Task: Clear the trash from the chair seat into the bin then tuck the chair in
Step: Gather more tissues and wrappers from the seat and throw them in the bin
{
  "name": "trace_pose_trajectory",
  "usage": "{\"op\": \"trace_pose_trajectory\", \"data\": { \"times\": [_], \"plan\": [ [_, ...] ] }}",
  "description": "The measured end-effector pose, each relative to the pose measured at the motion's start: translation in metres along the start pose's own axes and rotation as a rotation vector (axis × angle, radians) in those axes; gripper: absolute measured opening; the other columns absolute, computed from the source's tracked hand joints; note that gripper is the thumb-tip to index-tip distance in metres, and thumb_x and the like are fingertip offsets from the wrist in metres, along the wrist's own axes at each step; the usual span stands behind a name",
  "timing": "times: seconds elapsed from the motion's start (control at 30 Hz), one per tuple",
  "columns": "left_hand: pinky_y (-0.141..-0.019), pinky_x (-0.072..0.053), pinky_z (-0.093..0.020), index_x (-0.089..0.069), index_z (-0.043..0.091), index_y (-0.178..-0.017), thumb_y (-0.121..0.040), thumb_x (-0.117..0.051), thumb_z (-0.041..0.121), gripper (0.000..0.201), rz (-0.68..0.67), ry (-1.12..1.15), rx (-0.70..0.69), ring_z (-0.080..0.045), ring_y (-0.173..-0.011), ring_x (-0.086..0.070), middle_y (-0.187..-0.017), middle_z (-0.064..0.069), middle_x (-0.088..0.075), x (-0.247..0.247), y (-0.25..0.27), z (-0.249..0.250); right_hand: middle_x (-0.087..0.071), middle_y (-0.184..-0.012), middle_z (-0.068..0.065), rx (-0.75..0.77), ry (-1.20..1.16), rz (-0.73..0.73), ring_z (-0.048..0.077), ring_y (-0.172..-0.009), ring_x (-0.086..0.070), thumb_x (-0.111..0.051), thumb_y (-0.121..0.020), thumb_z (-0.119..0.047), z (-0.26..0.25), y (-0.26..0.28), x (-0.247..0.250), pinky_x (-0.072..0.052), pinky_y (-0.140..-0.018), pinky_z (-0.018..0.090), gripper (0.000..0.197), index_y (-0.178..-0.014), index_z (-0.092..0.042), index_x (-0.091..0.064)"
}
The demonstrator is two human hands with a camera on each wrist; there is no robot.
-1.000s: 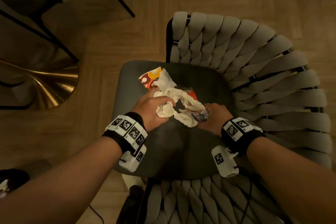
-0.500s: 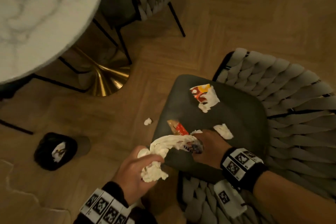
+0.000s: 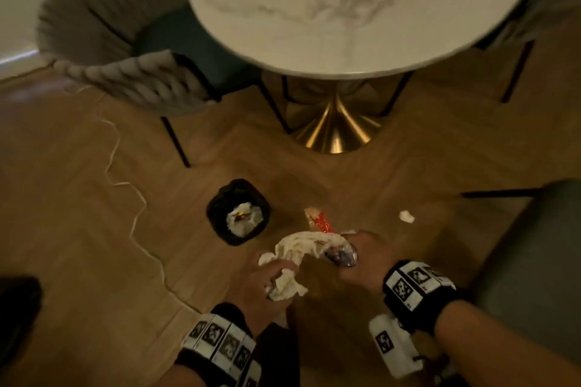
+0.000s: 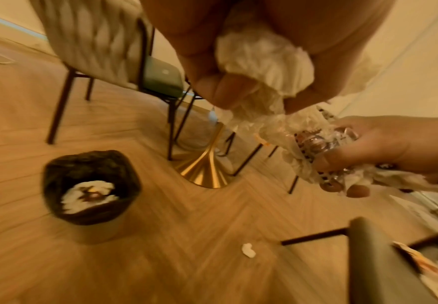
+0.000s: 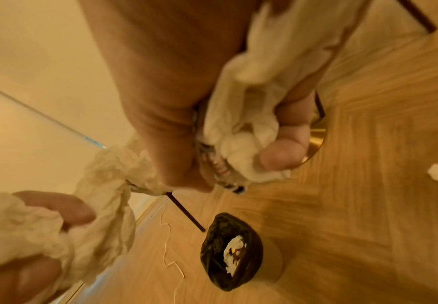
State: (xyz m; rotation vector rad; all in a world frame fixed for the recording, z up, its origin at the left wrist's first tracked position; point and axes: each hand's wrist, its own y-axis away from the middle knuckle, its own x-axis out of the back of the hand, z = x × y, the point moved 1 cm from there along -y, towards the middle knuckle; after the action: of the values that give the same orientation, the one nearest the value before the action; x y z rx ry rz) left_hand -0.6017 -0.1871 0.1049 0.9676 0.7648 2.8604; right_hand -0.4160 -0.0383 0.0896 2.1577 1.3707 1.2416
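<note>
Head view: both hands have swung away from the chair seat (image 3: 534,261) and now hang over the floor beside the bin (image 3: 238,211). Left hand (image 3: 267,280) clenches one end of a tissue wad (image 3: 301,245); right hand (image 3: 361,258) clutches the other end together with a crinkled wrapper (image 3: 344,256). The load is off the seat but not yet above the bin mouth. A red wrapper (image 3: 320,221) and a tissue scrap (image 3: 406,216) lie on the floor; another wrapper (image 4: 415,261) remains on the seat. Open floor separates bin, table base (image 3: 334,132) and chair.
</note>
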Motion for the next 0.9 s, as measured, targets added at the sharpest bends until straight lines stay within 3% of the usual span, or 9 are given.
{"op": "trace_pose_trajectory", "data": {
  "times": [0.1, 0.2, 0.3, 0.43, 0.57, 0.67, 0.77, 0.83, 0.9],
  "plan": [
    [-0.08, -0.039, -0.01, -0.048, 0.069, -0.093, -0.065, -0.061, 0.054, 0.034, 0.007, -0.009, 0.101, 0.003, -0.095, -0.05, -0.103, 0.011, -0.051, 0.046, -0.03, -0.088, -0.071, -0.092, -0.003, -0.051, -0.032, -0.035, 0.011, -0.08, -0.065, -0.07, -0.065, -0.031, -0.053, -0.086, -0.044, -0.054, -0.071, 0.024, 0.028, -0.092, -0.023, -0.069],
    [-0.09, -0.047, -0.035, -0.055, 0.049, -0.105, -0.063, -0.051, 0.063, 0.045, -0.05, -0.038, 0.256, -0.022, -0.105, -0.056, -0.115, -0.003, -0.056, 0.068, -0.084, -0.188, -0.072, -0.093, 0.001, -0.053, -0.012, -0.066, 0.017, -0.084, -0.067, -0.069, -0.069, -0.025, -0.085, -0.181, -0.089, -0.056, -0.077, 0.029, 0.027, -0.094, -0.019, -0.07],
    [-0.091, -0.048, -0.038, -0.058, 0.029, -0.115, -0.074, -0.066, 0.04, 0.043, -0.136, -0.184, 0.333, -0.032, -0.112, -0.055, -0.122, -0.009, -0.054, 0.07, -0.147, -0.272, -0.072, -0.095, 0.007, -0.059, 0.086, -0.129, 0.024, -0.087, -0.068, -0.068, -0.074, -0.025, -0.096, -0.276, -0.137, -0.056, -0.075, 0.03, 0.024, -0.097, -0.016, -0.07],
    [-0.052, -0.056, -0.03, -0.042, 0.006, -0.136, -0.088, -0.059, 0.016, 0.052, -0.143, -0.208, 0.441, -0.032, -0.088, -0.056, -0.12, -0.023, -0.052, 0.052, -0.217, -0.36, -0.07, -0.102, 0.01, -0.082, 0.134, -0.189, 0.029, -0.09, -0.067, -0.071, -0.078, -0.03, -0.089, -0.367, -0.193, -0.057, -0.078, 0.036, 0.03, -0.105, -0.018, -0.068],
    [-0.1, -0.042, -0.039, -0.043, 0.015, -0.132, -0.08, -0.07, 0.028, 0.06, -0.149, -0.159, 0.441, -0.034, -0.121, -0.046, -0.137, -0.014, -0.045, 0.05, -0.256, -0.384, -0.07, -0.102, 0.004, -0.054, 0.168, -0.14, 0.027, -0.091, -0.067, -0.068, -0.069, -0.056, -0.086, -0.412, -0.212, -0.057, -0.079, 0.037, 0.045, -0.106, -0.03, -0.065],
    [-0.104, -0.04, -0.051, -0.023, 0.03, -0.142, -0.05, -0.083, 0.05, 0.111, -0.088, -0.163, 0.358, -0.039, -0.125, -0.043, -0.143, -0.016, -0.039, 0.059, -0.26, -0.394, -0.065, -0.112, -0.002, -0.075, 0.073, -0.119, 0.022, -0.101, -0.063, -0.078, -0.064, -0.051, -0.084, -0.421, -0.206, -0.05, -0.083, 0.03, 0.061, -0.118, -0.029, -0.059],
    [-0.105, -0.039, -0.056, -0.01, 0.048, -0.137, -0.028, -0.077, 0.065, 0.13, -0.111, -0.134, 0.416, -0.039, -0.132, -0.037, -0.15, -0.013, -0.031, 0.063, -0.254, -0.396, -0.057, -0.11, -0.01, -0.127, -0.101, -0.059, 0.01, -0.102, -0.056, -0.082, -0.067, -0.042, -0.084, -0.402, -0.19, -0.045, -0.085, 0.025, 0.064, -0.125, -0.027, -0.058],
    [-0.107, -0.038, -0.052, -0.009, 0.04, -0.142, -0.038, -0.085, 0.054, 0.129, -0.176, -0.128, 0.483, -0.036, -0.136, -0.032, -0.153, -0.008, -0.026, 0.068, -0.241, -0.383, -0.063, -0.114, -0.005, -0.15, -0.11, 0.006, 0.013, -0.106, -0.059, -0.081, -0.07, -0.037, -0.08, -0.383, -0.184, -0.045, -0.086, 0.022, 0.056, -0.121, -0.024, -0.062],
    [-0.103, -0.042, -0.046, -0.031, 0.022, -0.14, -0.062, -0.085, 0.027, 0.096, -0.141, 0.004, 0.512, -0.035, -0.129, -0.043, -0.144, -0.011, -0.04, 0.07, -0.216, -0.36, -0.068, -0.112, 0.001, -0.157, -0.097, 0.048, 0.019, -0.103, -0.064, -0.077, -0.075, -0.03, -0.074, -0.358, -0.176, -0.044, -0.081, 0.02, 0.039, -0.112, -0.022, -0.068]
  ]
}}
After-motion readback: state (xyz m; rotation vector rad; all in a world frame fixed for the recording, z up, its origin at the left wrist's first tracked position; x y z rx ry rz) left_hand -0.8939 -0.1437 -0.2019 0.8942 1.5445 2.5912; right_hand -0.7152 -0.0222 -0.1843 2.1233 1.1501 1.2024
